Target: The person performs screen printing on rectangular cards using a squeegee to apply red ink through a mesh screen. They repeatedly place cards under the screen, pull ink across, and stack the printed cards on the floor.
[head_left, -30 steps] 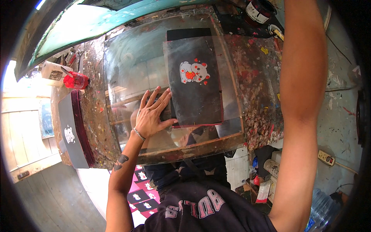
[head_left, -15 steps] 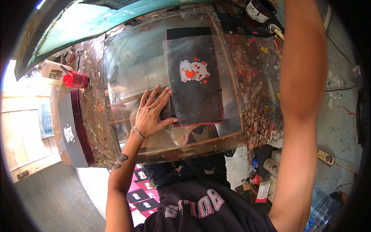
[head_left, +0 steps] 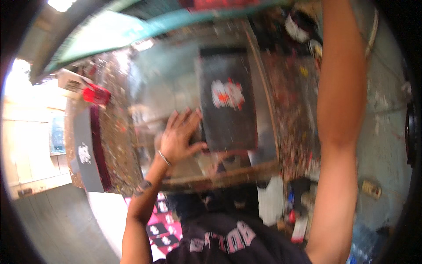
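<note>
Motion blurs the whole picture. My left hand (head_left: 178, 132) lies palm down with fingers spread on the glass pane (head_left: 156, 70), its fingertips at the left edge of a dark rectangular sheet (head_left: 226, 127). That sheet carries a white-and-red animal design (head_left: 227, 94) and seems to have a clear layer over it. My right arm (head_left: 340, 101) stretches up along the right side and out past the top edge, so my right hand is hidden from view.
At left are a red container (head_left: 94, 93), a white container (head_left: 68, 83) and a stack of dark printed sheets (head_left: 88, 149). A black jar (head_left: 296, 26) stands top right. A teal-edged frame (head_left: 162, 20) spans the top. Pink-and-black printed cards (head_left: 156, 229) lie below; a power strip (head_left: 370, 188) is at right.
The view has shifted, so the pane and sheet sit lower and slightly right, now blurred. A red shape shows at the top edge. My left hand stays spread on the glass.
</note>
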Demonstrator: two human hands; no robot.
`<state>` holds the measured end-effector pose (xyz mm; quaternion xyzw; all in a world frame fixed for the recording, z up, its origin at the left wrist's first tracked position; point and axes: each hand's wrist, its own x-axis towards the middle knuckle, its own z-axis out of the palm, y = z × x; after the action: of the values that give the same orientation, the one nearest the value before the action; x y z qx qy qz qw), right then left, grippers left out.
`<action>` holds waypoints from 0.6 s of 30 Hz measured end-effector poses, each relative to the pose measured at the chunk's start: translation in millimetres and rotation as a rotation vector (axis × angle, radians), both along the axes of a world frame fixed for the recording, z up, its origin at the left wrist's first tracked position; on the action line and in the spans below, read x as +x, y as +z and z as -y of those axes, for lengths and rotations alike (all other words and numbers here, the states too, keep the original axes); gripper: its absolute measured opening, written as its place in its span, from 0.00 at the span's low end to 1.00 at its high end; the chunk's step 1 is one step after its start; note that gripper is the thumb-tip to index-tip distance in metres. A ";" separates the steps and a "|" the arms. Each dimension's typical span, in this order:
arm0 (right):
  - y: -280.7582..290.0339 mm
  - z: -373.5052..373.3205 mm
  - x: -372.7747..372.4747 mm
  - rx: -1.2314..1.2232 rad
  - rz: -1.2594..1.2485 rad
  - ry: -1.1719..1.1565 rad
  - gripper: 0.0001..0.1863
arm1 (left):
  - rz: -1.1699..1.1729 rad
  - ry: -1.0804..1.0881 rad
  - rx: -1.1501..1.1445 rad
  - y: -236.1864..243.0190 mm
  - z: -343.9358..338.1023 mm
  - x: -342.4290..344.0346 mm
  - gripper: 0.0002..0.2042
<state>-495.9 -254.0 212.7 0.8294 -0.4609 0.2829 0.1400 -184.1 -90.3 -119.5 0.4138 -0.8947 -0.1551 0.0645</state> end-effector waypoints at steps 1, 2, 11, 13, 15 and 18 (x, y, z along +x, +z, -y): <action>2.5 7.0 -6.9 -0.022 -0.003 -0.035 0.31 | -0.041 -0.016 -0.001 0.2 7.2 -3.6 0.42; -12.3 24.6 -2.8 -0.022 0.037 -0.022 0.31 | -0.039 0.036 -0.006 -4.3 -4.2 5.7 0.40; 22.5 -22.1 32.5 0.028 0.105 -0.131 0.37 | -0.722 0.083 -0.054 11.1 -18.7 -215.4 0.32; 11.9 -22.0 23.8 -0.029 0.062 -0.119 0.37 | -0.652 0.112 -0.178 42.7 -6.3 -204.8 0.33; -14.2 -24.1 5.8 -0.115 0.023 -0.101 0.36 | -0.584 0.166 -0.411 98.6 10.3 -160.6 0.33; -55.7 -74.4 8.9 -0.055 0.050 -0.119 0.33 | -0.443 0.388 -0.773 188.9 19.4 -68.6 0.34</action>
<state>-487.0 -179.6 157.0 0.7891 -0.5046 0.3073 0.1680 -252.7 -109.7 69.4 0.4758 -0.7578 0.1192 0.4304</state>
